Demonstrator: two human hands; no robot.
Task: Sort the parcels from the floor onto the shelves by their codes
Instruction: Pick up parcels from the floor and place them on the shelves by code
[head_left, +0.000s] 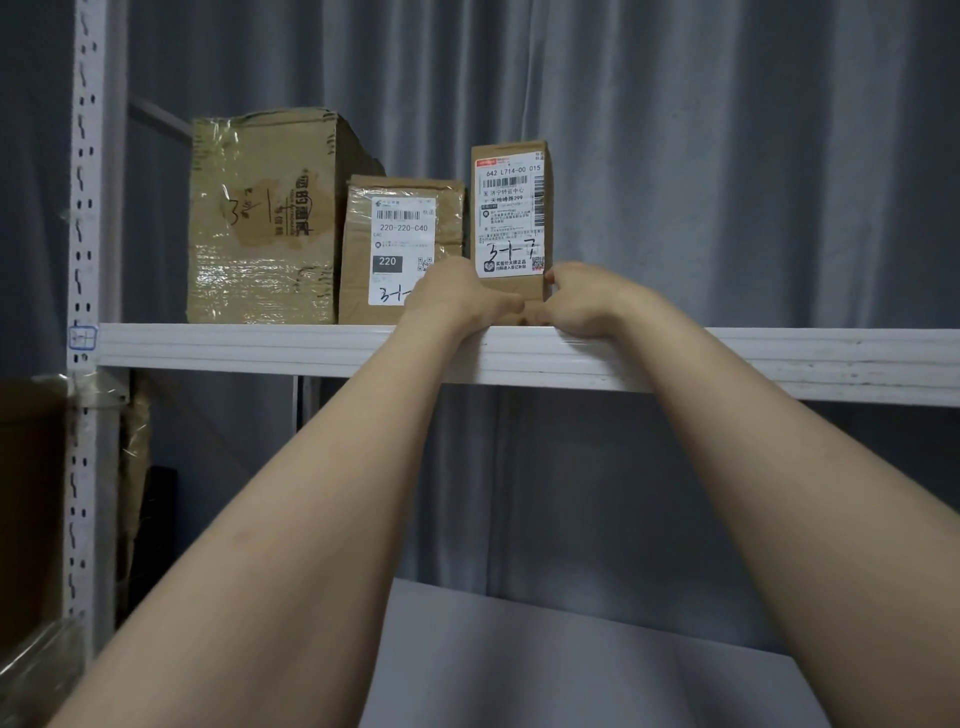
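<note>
A small upright cardboard parcel (511, 208) with a white label hand-marked 3-1-7 stands on the white upper shelf (260, 351). My left hand (457, 296) grips its lower left side and my right hand (582, 301) grips its lower right corner. To its left stands a medium parcel (400, 228) labelled 220-220-C40, partly hidden by my left hand. A large taped box (265, 218) stands at the far left of the shelf.
The perforated white upright (83, 208) of the rack runs down the left side. A grey curtain (727, 156) hangs behind. A lower grey shelf board (571, 665) lies below. Brown boxes (31, 493) sit on the neighbouring rack at left.
</note>
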